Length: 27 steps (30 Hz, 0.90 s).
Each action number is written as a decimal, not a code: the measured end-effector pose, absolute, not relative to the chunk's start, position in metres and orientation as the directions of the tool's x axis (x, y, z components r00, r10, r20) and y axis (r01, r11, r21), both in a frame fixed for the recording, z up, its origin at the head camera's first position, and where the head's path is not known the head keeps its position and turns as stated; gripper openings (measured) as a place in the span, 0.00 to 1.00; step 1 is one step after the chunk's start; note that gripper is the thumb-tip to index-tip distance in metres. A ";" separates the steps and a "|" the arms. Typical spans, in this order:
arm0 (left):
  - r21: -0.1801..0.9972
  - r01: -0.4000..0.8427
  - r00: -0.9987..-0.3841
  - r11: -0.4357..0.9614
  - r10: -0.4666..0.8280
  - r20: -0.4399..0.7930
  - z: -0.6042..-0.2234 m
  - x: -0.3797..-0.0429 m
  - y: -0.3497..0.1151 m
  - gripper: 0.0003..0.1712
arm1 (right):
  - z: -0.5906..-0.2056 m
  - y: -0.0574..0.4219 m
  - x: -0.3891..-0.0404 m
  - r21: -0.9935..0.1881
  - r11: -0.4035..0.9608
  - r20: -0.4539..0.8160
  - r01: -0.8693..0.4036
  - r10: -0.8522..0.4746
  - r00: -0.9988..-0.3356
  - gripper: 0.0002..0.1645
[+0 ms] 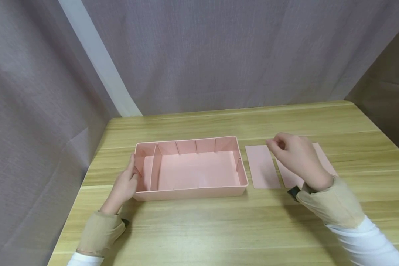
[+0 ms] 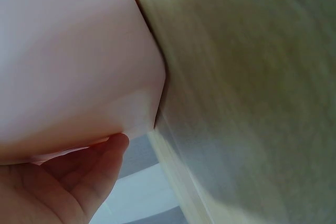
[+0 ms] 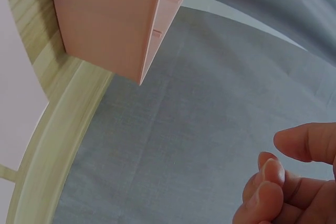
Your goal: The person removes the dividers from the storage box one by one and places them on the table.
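Pink tray (image 1: 193, 193) centre stage on the desk (image 1: 193, 229), one divider (image 1: 155, 170) standing across near nine o'clock, and the left hand (image 1: 123, 184) bracing that end, fingers laid against it rather than clenched! Out at three o'clock the right hand (image 1: 297, 155) hovers by flat pink panels (image 1: 262, 168), its grip loosely curled around nothing; looks like mid-divider-fitting, and the next move would call for pinching up a panel's edge.
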<state>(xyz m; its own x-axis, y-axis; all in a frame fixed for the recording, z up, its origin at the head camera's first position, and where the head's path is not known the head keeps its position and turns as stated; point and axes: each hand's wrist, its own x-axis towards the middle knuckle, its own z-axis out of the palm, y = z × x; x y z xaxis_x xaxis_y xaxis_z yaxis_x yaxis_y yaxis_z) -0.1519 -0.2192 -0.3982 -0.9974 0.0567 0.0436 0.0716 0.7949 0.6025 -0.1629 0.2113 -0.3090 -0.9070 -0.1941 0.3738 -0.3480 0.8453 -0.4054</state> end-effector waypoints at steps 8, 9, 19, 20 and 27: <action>0.600 0.083 -0.997 0.796 0.059 0.060 -0.399 -0.152 -0.219 0.35 | -0.307 0.202 -0.164 -0.408 0.839 0.373 -0.360 -0.207 -0.905 0.17; 0.600 0.085 -0.996 0.796 0.060 0.061 -0.399 -0.152 -0.219 0.35 | -0.307 0.201 -0.164 -0.412 0.838 0.368 -0.359 -0.207 -0.907 0.17; 0.602 0.083 -0.996 0.794 0.057 0.061 -0.398 -0.152 -0.220 0.35 | -0.304 0.193 -0.165 -0.435 0.822 0.350 -0.368 -0.222 -0.910 0.18; 0.603 0.081 -0.997 0.794 0.057 0.059 -0.398 -0.152 -0.220 0.35 | -0.303 0.192 -0.166 -0.436 0.820 0.350 -0.370 -0.224 -0.909 0.17; 0.606 0.078 -0.997 0.792 0.056 0.056 -0.398 -0.152 -0.220 0.35 | -0.302 0.185 -0.167 -0.442 0.813 0.349 -0.379 -0.233 -0.908 0.18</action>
<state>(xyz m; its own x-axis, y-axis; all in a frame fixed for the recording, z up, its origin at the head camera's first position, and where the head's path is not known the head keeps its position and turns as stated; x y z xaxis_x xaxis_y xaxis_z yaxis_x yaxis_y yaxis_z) -0.1519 -0.2196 -0.3983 -0.9969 0.0560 0.0558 0.0783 0.7919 0.6056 -0.1672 0.1847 -0.3020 -0.9078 -0.2333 0.3487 -0.3788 0.8128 -0.4425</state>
